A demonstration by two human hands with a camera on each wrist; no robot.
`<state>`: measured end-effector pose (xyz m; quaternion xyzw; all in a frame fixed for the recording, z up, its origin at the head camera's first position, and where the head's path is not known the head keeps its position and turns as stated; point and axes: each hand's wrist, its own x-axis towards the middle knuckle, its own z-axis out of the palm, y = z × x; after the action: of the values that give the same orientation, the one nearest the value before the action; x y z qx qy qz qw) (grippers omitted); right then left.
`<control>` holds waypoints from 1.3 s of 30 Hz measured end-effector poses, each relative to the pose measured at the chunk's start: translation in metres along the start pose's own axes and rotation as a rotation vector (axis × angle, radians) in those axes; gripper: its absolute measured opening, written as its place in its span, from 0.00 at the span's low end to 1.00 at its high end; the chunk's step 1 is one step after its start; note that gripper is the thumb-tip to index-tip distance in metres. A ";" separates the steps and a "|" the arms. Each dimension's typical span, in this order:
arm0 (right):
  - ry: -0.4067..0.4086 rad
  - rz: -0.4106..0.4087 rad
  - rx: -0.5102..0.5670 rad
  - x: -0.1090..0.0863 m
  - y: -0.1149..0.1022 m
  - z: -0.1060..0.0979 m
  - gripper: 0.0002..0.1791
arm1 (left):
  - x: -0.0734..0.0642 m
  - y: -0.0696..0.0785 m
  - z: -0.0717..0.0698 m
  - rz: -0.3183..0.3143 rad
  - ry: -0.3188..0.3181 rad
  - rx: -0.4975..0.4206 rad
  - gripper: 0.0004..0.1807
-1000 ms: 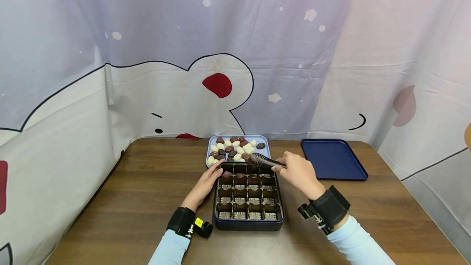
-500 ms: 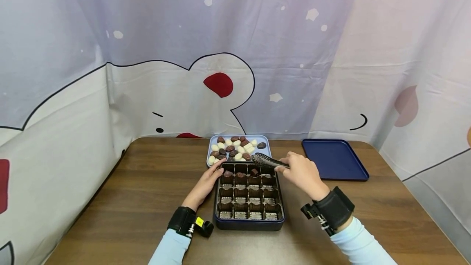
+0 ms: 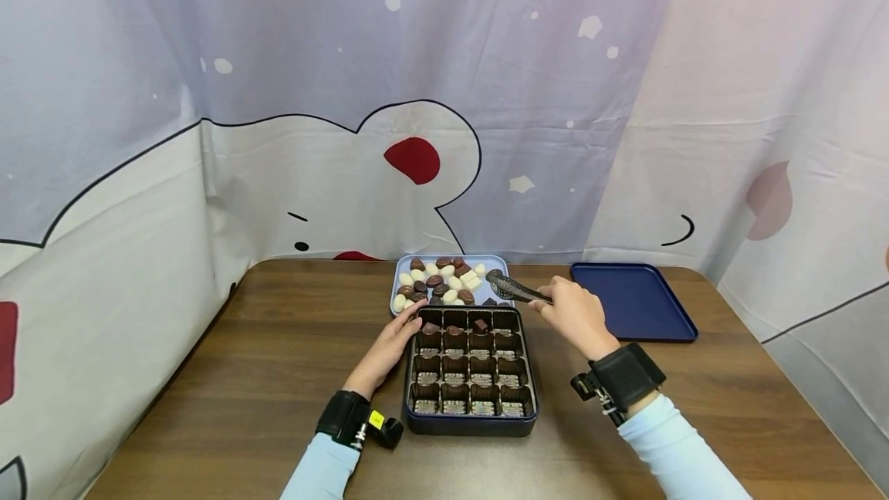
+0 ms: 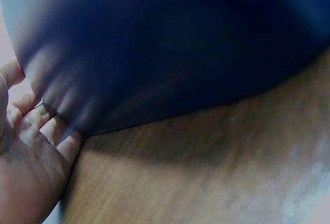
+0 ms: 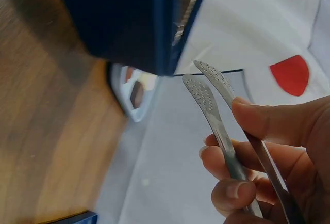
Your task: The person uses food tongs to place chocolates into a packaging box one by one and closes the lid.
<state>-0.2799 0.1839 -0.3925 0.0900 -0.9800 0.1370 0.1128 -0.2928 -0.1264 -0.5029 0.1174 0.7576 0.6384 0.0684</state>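
A dark box with a divided black insert stands in front of the person in the head view. Three brown chocolates sit in its far row, in the left three compartments. My left hand rests against the box's far left corner, fingers fairly straight along the wall, as the left wrist view also shows. My right hand holds metal tongs with perforated tips, above the box's far right corner. In the right wrist view the tongs' tips stand slightly apart with nothing between them.
Behind the box lies a light blue tray with several white, brown and dark chocolates; the box hides its near edge. A navy tray lies at the right back. Everything stands on a wooden table before a printed curtain.
The tongs let go of a brown chocolate in the far row's third compartment. They then rose and moved right, away from the box. The left hand stayed in place.
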 end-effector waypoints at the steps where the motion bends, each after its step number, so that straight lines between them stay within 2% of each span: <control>1: -0.002 0.001 -0.007 0.002 0.001 0.003 0.18 | 0.000 0.000 0.000 0.003 0.002 0.000 0.28; 9: -0.049 -0.022 -0.039 0.013 0.011 0.027 0.15 | 0.000 0.000 0.000 0.004 -0.007 0.001 0.28; 16: -0.005 -0.072 -0.082 0.020 0.009 0.035 0.13 | 0.001 0.000 -0.001 0.009 0.003 0.002 0.28; 20: 0.039 -0.104 -0.111 0.025 0.006 0.039 0.08 | 0.001 -0.001 -0.001 0.008 -0.001 0.002 0.27; 26: 0.103 -0.090 -0.117 0.028 0.007 0.046 0.06 | -0.001 -0.002 0.000 -0.006 -0.005 -0.001 0.27; 35: 0.045 -0.066 -0.068 0.025 0.010 0.044 0.16 | 0.000 -0.001 -0.001 0.001 -0.006 0.003 0.28; 39: -0.018 -0.065 -0.044 0.026 0.013 0.044 0.21 | 0.001 -0.002 -0.001 0.006 -0.007 0.002 0.28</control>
<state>-0.3166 0.1794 -0.4305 0.1204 -0.9803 0.1107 0.1105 -0.2939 -0.1274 -0.5045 0.1221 0.7577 0.6373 0.0691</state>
